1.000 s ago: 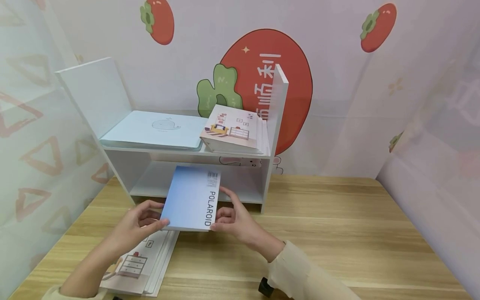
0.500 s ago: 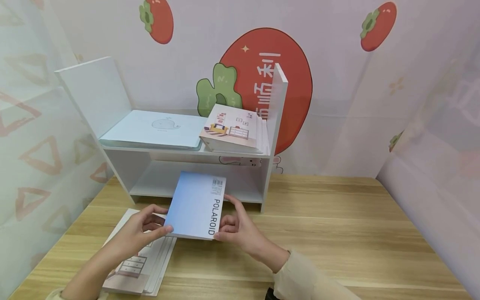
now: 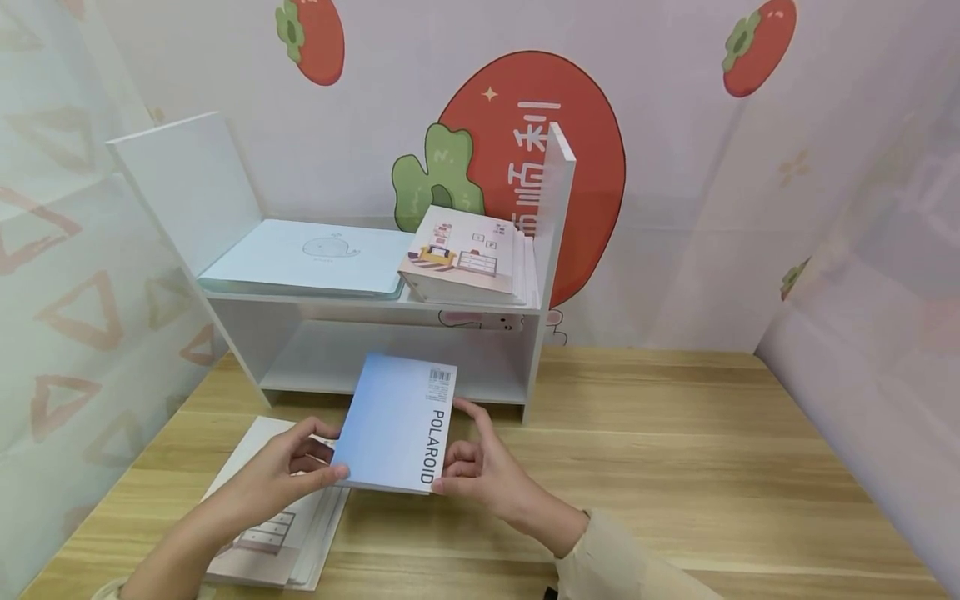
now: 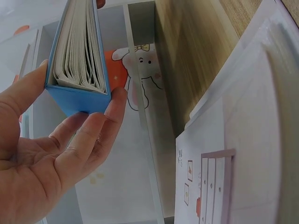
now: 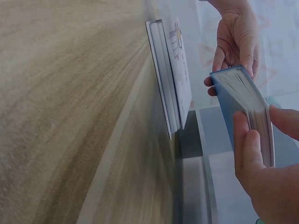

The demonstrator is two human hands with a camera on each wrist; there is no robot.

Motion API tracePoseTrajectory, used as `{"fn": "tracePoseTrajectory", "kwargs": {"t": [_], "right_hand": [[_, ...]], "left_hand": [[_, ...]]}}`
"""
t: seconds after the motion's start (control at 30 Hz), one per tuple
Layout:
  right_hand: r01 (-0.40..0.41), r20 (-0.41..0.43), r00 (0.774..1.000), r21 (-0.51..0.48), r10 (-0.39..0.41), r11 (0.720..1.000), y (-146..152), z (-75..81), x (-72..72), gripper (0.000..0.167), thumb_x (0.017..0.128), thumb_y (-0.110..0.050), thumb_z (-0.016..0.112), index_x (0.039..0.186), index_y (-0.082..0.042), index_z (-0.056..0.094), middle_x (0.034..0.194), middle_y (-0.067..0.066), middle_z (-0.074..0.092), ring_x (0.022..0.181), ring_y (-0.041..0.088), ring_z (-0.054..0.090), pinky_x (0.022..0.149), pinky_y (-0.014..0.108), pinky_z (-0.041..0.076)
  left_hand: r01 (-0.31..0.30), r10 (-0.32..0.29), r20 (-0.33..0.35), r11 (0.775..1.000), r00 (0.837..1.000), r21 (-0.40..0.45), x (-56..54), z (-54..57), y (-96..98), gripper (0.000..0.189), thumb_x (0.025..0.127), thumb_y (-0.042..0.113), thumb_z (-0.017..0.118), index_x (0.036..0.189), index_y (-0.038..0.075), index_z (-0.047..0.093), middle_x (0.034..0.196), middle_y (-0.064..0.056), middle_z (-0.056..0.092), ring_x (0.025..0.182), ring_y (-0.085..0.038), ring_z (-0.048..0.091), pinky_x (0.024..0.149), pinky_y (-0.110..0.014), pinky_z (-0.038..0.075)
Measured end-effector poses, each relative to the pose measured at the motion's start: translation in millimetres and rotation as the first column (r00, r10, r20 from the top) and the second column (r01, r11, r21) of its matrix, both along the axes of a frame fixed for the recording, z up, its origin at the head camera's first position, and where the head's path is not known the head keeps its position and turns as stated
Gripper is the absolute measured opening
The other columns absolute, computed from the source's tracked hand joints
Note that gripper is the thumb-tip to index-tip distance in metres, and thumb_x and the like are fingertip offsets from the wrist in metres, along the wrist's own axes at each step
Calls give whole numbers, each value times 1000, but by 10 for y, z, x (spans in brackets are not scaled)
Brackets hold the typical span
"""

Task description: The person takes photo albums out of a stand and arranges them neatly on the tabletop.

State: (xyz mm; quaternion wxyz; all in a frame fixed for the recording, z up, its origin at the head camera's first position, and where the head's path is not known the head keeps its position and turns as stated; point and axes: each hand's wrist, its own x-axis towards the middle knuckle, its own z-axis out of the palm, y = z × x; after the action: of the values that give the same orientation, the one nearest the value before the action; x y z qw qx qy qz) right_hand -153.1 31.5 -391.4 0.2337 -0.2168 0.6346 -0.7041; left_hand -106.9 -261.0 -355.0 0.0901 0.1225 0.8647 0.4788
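Note:
Both hands hold a small thick photo album (image 3: 397, 425) with a blue-to-white cover printed POLAROID, in front of the lower shelf and above the table. My left hand (image 3: 288, 471) grips its left edge, thumb on top at the near corner. On the right edge, my right hand (image 3: 495, 475) pinches it between thumb and fingers. The left wrist view shows the blue spine (image 4: 77, 100) and the page ends, with fingers beneath. In the right wrist view the album's pages (image 5: 240, 91) fan slightly between the two hands.
A white two-tier shelf (image 3: 552, 225) stands behind. Its upper tier holds a pale blue whale-print folder (image 3: 315, 258) and a stack of illustrated books (image 3: 468, 258). Similar books (image 3: 273, 554) lie on the wooden table (image 3: 675, 467) under my left forearm.
Both hands have drawn the album back from the shelf, towards me and slightly right. The grip stays the same, and more of the lower shelf shows behind it.

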Motion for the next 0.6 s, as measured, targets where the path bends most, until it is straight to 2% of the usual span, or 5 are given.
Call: {"fn": "tracePoseTrajectory", "kwargs": {"t": [0.17,0.4,0.6], "right_hand": [[-20,20,1000,-15,21,1000,14,-18,34,106,83,16,68,158,-21,2,92,11,66,81,15,68,79,24,55],[-39,56,998,-21,40,999,26,-38,87,115,82,16,69,158,-28,-4,91,6,66,83,18,70,81,26,55],[-42,56,998,-7,42,999,54,-68,121,117,81,17,68,158,-27,-7,90,6,66,79,13,67,80,25,55]], "left_hand": [[-6,6,15,1000,1000,-11,17,10,8,42,95,25,68,123,1,48,122,-18,58,98,-4,63,77,-25,54],[54,-54,-48,999,997,4,45,-59,14,36,95,18,68,118,-1,48,115,-17,62,95,0,62,74,-24,54],[89,-89,-7,996,996,25,52,-74,29,38,95,17,68,118,-2,46,106,-14,64,92,-4,65,71,-25,54]]}}
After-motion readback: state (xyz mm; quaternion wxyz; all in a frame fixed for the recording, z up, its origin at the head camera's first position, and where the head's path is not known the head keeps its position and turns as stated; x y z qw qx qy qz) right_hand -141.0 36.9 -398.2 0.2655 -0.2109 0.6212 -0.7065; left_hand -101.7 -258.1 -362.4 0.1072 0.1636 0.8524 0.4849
